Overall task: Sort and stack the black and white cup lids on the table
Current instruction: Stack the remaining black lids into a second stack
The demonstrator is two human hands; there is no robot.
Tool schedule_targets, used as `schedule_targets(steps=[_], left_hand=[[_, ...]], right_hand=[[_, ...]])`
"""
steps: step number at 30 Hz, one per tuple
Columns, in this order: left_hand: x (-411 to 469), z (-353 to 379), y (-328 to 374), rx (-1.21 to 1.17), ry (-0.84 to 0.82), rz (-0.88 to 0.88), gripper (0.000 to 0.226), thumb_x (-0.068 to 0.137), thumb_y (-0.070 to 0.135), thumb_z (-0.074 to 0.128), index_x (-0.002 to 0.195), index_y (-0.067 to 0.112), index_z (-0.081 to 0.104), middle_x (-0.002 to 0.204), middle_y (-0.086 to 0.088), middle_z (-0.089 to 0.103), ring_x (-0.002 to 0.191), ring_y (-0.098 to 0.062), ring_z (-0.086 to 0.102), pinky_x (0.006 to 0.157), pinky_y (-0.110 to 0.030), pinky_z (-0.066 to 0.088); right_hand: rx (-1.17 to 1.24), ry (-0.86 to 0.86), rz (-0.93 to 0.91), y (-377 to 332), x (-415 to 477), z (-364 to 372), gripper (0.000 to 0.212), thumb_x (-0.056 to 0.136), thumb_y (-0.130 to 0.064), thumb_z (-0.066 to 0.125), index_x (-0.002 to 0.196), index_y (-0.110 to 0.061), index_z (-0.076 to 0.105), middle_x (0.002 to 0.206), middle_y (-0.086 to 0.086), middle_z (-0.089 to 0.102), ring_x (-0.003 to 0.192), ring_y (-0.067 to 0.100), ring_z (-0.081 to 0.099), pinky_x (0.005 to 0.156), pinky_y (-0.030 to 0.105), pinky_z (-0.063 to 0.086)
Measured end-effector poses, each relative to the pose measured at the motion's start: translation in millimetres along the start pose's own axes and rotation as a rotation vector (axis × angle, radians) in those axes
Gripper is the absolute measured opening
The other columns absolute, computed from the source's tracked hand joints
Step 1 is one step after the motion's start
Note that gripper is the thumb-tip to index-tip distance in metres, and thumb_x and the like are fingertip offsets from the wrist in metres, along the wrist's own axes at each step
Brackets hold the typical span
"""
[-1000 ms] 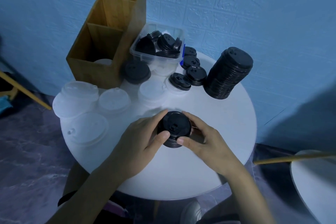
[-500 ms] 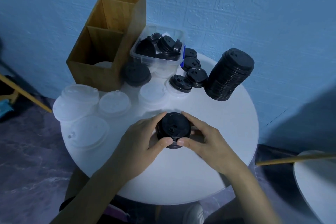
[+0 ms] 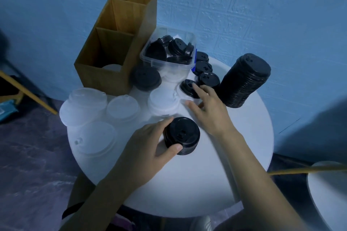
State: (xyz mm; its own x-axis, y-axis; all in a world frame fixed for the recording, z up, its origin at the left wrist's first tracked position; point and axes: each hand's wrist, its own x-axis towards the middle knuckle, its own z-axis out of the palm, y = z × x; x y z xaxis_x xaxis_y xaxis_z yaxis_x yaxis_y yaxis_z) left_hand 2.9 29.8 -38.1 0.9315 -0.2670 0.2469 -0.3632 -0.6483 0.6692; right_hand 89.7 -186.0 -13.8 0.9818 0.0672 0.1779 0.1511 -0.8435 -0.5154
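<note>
- The round white worktop (image 3: 234, 155) carries the lids.
- A tall stack of black lids (image 3: 244, 82) leans at its far right.
- My left hand (image 3: 148, 150) curls its fingers round the short black stack (image 3: 182, 135) near the middle.
- My right hand (image 3: 210, 107), fingers spread wide, touches a single black lid (image 3: 187, 86) farther back.

Matt black plastic lids (image 3: 181, 135) (clear plastic bin (image 3: 165, 63)), wooden box (image 3: 110, 77).
</note>
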Motion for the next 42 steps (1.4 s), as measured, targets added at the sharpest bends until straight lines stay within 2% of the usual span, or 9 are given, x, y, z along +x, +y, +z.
schedule_targets(steps=[3,7,11,16,22,25,31,37,42], left_hand=[[0,0,1,-0.012,-0.006,-0.009,0.069,0.084,0.062,0.057,0.147,0.037,0.045,0.131,0.025,0.06,0.121,0.004,0.05,0.099,-0.016,0.038],[-1,0,-1,-0.022,-0.008,-0.008,0.069,0.084,0.065,0.056,0.146,0.037,0.046,0.132,0.025,0.06,0.122,0.005,0.051,0.102,-0.023,0.042],[-1,0,-2,-0.019,-0.02,-0.005,0.067,0.083,0.064,0.058,0.144,0.04,0.046,0.13,0.027,0.06,0.122,0.005,0.051,0.102,-0.024,0.043],[-2,0,-1,-0.013,0.006,0.004,0.063,0.083,0.064,0.058,0.141,0.044,0.045,0.119,0.047,0.048,0.116,0.023,0.042,0.096,-0.002,0.029],[0,-1,-1,-0.014,-0.011,-0.004,0.066,0.081,0.066,0.057,0.142,0.047,0.042,0.12,0.046,0.049,0.117,0.023,0.041,0.097,-0.005,0.031],[2,-2,1,-0.029,-0.026,-0.015,0.066,0.08,0.064,0.059,0.142,0.047,0.044,0.122,0.04,0.054,0.119,0.017,0.046,0.093,-0.005,0.032],[5,-2,2,-0.021,-0.046,-0.021,0.06,0.078,0.058,0.066,0.135,0.044,0.055,0.121,0.027,0.064,0.115,0.004,0.056,0.091,-0.015,0.042],[4,-4,4,-0.023,-0.068,-0.017,0.065,0.077,0.055,0.066,0.139,0.047,0.051,0.126,0.03,0.061,0.12,0.003,0.053,0.098,-0.028,0.047],[5,-6,3,-0.034,-0.077,-0.019,0.067,0.077,0.058,0.063,0.142,0.05,0.049,0.127,0.033,0.06,0.121,0.006,0.05,0.096,-0.013,0.039]], right_hand=[[0.034,0.095,0.005,-1,-5,-1,0.042,0.098,-0.048,0.06,0.132,-0.025,0.064,0.148,0.004,0.052,0.121,0.026,0.06,0.1,0.042,0.05],[0.194,0.141,0.088,-4,-9,-8,0.02,0.087,-0.038,0.078,0.098,-0.024,0.068,0.097,-0.014,0.067,0.075,0.008,0.058,0.077,0.033,0.048],[0.296,0.104,0.195,-4,-7,-7,0.027,0.082,-0.038,0.082,0.091,-0.024,0.061,0.089,-0.004,0.071,0.08,0.021,0.065,0.082,0.038,0.052],[0.399,0.083,0.201,1,-6,-7,0.028,0.08,-0.034,0.083,0.091,-0.028,0.057,0.096,0.0,0.069,0.087,0.022,0.064,0.085,0.041,0.053],[0.694,0.074,0.142,-8,-32,-23,0.029,0.086,-0.013,0.081,0.105,-0.02,0.06,0.118,0.009,0.066,0.105,0.014,0.064,0.083,0.018,0.05],[0.771,-0.046,0.097,-16,-62,-37,0.036,0.085,-0.009,0.081,0.113,-0.024,0.064,0.122,0.004,0.066,0.111,0.014,0.066,0.091,0.023,0.053],[0.486,-0.228,-0.041,-18,-91,-37,0.054,0.086,-0.017,0.081,0.128,-0.043,0.062,0.133,-0.032,0.055,0.126,-0.001,0.053,0.109,0.023,0.043],[0.321,-0.231,-0.096,-16,-93,-33,0.057,0.086,-0.034,0.076,0.138,-0.047,0.057,0.148,-0.033,0.044,0.14,-0.007,0.036,0.12,0.032,0.032],[0.306,-0.253,-0.101,-18,-94,-35,0.055,0.088,-0.032,0.074,0.137,-0.048,0.057,0.149,-0.034,0.041,0.137,-0.011,0.041,0.118,0.028,0.035]])
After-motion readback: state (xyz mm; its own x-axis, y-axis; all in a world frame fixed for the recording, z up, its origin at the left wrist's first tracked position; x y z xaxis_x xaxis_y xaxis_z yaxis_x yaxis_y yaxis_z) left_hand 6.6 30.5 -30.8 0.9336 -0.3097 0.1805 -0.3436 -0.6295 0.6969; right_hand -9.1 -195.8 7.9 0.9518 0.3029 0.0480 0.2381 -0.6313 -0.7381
